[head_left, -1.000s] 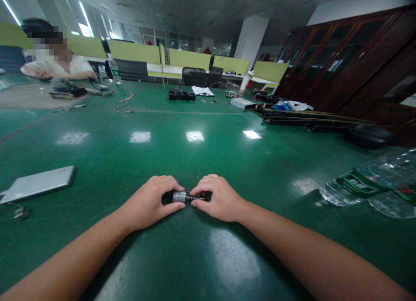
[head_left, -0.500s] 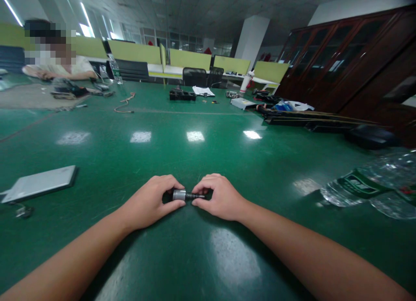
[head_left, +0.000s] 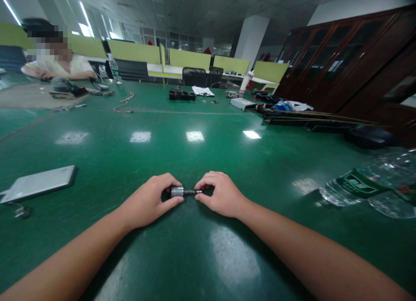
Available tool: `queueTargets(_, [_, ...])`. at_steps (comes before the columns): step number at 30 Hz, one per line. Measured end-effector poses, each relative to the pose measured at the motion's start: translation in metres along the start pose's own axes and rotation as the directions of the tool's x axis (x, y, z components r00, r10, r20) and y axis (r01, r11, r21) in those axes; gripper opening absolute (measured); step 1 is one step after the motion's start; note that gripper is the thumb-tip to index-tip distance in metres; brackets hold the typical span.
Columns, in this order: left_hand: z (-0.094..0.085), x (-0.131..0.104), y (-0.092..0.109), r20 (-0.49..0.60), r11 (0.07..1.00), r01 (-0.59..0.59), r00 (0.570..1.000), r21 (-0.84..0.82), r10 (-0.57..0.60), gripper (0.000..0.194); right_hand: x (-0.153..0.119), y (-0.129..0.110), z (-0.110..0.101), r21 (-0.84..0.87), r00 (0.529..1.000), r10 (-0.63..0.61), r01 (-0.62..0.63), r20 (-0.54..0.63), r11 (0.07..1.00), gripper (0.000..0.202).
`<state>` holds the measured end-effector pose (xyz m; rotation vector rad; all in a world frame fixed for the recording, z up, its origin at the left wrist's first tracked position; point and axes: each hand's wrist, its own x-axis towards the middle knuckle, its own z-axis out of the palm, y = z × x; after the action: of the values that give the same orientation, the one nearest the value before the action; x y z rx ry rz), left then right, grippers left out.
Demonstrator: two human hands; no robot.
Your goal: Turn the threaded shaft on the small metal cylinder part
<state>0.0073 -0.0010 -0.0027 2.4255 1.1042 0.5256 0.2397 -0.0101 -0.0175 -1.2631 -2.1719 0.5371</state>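
My left hand (head_left: 155, 201) pinches a short silver metal cylinder (head_left: 177, 191), like a small motor body, between thumb and fingers. It lies sideways, and a thin dark shaft (head_left: 187, 192) points right from its end. At the outer end of the shaft, my right hand (head_left: 222, 194) is closed in a pinch on a small dark ringed piece (head_left: 197, 191) that looks like a spring. The fingertips partly cover this piece. Both hands rest low over the green tabletop (head_left: 169, 149).
A grey flat device (head_left: 40, 184) lies at left, clear plastic bottles (head_left: 357, 184) at right. Farther back are a black tray (head_left: 182, 95), papers (head_left: 203, 91), a silver box (head_left: 242, 103) and long dark bars (head_left: 302, 118). Another person (head_left: 58, 67) sits at the far left.
My right hand has drawn the dark ringed piece outward to the right, away from the cylinder. Bare thin shaft now shows between them. My left hand has stayed nearly still.
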Motion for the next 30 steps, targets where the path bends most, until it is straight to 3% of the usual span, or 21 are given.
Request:
queueTargets(11, [0.0001, 0.0003, -0.0025, -0.01, 0.999, 0.028, 1.0, 0.026, -0.027, 0.024, 0.0011, 0.0032, -0.0013, -0.028, 0.998, 0.053, -0.054, -0.032, 0.998, 0.009])
queueTargets(19, [0.0002, 0.0002, -0.004, -0.049, 0.997, 0.065, 0.997, 0.035, -0.063, 0.025, 0.002, 0.0094, -0.0046, -0.118, 0.976, 0.181, -0.195, -0.117, 0.974, 0.01])
queueTargets(30, [0.0, -0.0005, -0.0049, -0.041, 0.999, 0.034, 0.999, 0.032, -0.033, 0.023, 0.0024, 0.0054, -0.0018, -0.043, 0.993, 0.107, -0.109, -0.05, 0.993, 0.01])
